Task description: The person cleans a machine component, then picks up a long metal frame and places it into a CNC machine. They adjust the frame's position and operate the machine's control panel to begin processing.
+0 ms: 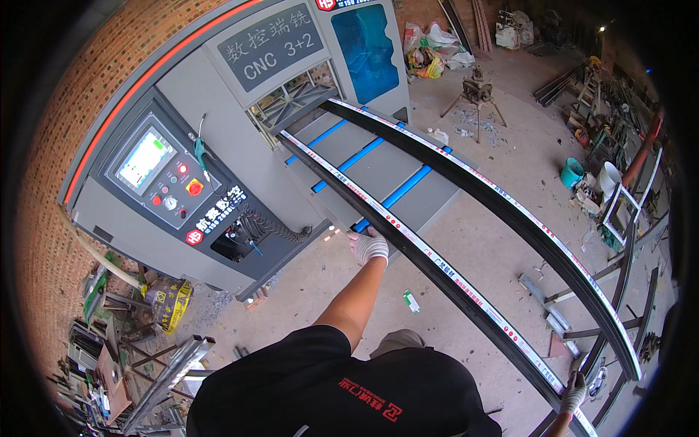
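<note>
Head view, looking down over a black shirt [342,386] at a workshop floor. Left hand [368,245], in a light work glove, rests on the near long black profile [437,266], a metal bar with a white protective strip running its length. Left fingers [362,240] are curled over the bar's edge, gripping it at a point just outside the machine's bed. Right hand [573,393], also gloved, holds the same bar near its far end at the lower right; its fingers wrap the bar, though the grip is small in frame and partly cut off.

Near bar runs from the machine opening [291,109] diagonally down to the right hand. It lies across the grey bed with blue rails [378,171]. A second black profile [510,211] sits alongside it, further from the person, also reaching out of the opening and curving toward the right rim.

Grey machine housing [211,102] stands against a brick wall [51,218]. Its control panel [164,178] carries a lit screen, several buttons and a red stop knob. Concrete floor [473,247] holds scattered offcuts. A green bucket [571,172] stands well apart at right, near a stack of metal frames [619,211].
</note>
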The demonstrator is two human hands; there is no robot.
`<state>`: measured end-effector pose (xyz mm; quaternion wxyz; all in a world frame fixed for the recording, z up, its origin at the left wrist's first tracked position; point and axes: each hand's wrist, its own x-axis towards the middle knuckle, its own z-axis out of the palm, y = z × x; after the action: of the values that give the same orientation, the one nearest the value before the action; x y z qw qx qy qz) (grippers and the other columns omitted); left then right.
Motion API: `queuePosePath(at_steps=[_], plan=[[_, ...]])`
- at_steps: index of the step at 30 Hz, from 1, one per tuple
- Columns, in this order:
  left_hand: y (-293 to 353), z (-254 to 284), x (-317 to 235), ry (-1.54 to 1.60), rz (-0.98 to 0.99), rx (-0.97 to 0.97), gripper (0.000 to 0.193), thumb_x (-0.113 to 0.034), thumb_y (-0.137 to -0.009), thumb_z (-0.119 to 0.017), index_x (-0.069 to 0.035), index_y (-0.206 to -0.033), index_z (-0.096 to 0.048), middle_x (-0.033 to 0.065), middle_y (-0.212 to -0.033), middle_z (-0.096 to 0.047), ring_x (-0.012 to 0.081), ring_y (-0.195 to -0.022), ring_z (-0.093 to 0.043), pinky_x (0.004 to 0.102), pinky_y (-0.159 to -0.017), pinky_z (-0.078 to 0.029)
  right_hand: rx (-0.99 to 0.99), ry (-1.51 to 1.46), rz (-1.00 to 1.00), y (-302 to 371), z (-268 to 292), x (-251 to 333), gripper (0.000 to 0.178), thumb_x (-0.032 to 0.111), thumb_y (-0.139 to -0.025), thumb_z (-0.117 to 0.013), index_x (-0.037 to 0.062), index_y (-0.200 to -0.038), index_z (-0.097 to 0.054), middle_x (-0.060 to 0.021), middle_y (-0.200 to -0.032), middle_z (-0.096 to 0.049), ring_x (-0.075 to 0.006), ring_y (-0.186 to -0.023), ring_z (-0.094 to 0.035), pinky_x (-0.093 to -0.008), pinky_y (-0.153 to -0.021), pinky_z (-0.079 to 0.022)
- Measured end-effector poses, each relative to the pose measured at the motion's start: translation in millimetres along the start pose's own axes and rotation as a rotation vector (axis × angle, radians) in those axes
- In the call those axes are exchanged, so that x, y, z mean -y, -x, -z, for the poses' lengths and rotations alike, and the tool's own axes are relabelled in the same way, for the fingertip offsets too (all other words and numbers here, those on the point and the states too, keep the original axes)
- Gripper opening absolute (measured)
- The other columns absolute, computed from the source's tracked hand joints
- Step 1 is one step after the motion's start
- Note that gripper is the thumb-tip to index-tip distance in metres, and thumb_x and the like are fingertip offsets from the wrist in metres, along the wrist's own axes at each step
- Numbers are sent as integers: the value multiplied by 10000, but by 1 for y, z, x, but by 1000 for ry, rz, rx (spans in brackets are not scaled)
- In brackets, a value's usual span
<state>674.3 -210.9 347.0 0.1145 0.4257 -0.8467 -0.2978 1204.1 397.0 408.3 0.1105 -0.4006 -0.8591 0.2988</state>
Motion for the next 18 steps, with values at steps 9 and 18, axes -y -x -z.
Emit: queuePosePath(at_steps=[9, 18], plan=[[-1, -1, -1, 18, 12, 8, 874, -442, -953, -629, 60, -1551, -236, 238, -1349, -540, 369, -1237, -581, 472, -1004, -531, 0, -38, -29, -3, -3, -9, 300, 266, -1049, -586, -27, -1007, -637, -105, -892, -661, -196, -805, -539, -330, -799, -473], [1, 0, 0, 3, 6, -12, 848, -443, -949, -638, 48, -1536, -272, 232, -1335, -551, 356, -1225, -587, 466, -992, -533, -28, 3, -44, -5, -5, -18, 323, 282, -1042, -597, -37, -1026, -638, -129, -927, -672, -216, -827, -559, -353, -826, -481]])
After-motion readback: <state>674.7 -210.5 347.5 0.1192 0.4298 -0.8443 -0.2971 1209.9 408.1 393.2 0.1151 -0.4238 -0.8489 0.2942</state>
